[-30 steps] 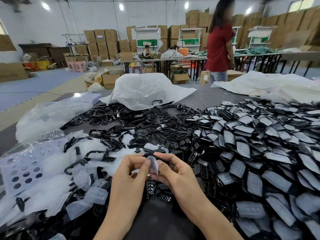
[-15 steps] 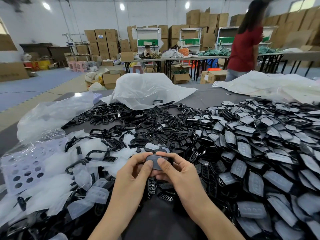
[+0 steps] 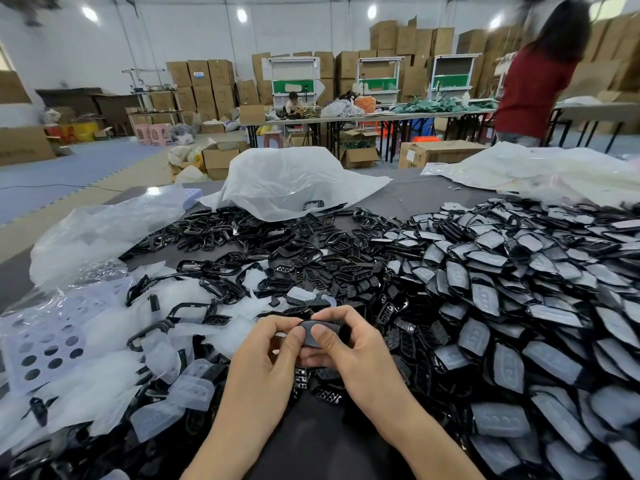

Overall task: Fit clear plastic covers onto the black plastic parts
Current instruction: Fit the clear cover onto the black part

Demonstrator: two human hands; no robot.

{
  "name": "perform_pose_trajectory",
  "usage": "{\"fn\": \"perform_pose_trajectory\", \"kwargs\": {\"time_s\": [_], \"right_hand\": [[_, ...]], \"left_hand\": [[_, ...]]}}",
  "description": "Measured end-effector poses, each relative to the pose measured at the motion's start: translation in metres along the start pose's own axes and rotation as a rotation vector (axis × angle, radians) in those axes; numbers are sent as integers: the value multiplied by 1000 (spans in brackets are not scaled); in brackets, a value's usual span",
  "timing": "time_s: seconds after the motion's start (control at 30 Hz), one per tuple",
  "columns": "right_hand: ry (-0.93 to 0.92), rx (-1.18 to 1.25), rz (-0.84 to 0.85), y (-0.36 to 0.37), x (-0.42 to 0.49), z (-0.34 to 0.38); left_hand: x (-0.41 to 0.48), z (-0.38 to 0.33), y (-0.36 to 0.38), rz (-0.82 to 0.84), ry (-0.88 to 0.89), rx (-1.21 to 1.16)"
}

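left hand (image 3: 270, 348) and right hand (image 3: 356, 348) pinch black part (image 3: 309, 333) beside clear covers (image 3: 188, 393).

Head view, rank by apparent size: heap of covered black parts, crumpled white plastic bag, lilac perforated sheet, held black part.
1. Heap of clear-covered black plastic parts.
2. Crumpled white plastic bag and pale lilac perforated sheet: similar, sheet nearer, unranked.
3. Held black part.

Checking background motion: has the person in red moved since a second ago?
Yes: the person in red went right, clearing the third white rack that they had mostly covered.
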State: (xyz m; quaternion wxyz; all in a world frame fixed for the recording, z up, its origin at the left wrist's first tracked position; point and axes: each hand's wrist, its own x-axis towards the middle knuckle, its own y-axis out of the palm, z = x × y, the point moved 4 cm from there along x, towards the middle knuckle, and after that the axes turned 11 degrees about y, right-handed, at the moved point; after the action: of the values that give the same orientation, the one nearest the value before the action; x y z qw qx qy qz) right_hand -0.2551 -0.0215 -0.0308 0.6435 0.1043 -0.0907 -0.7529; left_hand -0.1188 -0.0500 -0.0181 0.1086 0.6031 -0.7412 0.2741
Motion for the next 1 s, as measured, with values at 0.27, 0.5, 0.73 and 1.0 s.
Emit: {"fn": "perform_pose_trajectory", "kwargs": {"time_s": [0.27,0.5,0.73,1.0], "right_hand": [[-33,-30,-14,-4,0,3],[47,191,14,-5,2,-1],[110,248,4,-3,3,-2],[128,182,27,-4,2,0]], "left_hand": [[0,-6,2,-17,45,42],[-1,-5,2,-44,54,52],[0,-8,0,-10,59,9],[-1,-13,3,94,129,21]]}}
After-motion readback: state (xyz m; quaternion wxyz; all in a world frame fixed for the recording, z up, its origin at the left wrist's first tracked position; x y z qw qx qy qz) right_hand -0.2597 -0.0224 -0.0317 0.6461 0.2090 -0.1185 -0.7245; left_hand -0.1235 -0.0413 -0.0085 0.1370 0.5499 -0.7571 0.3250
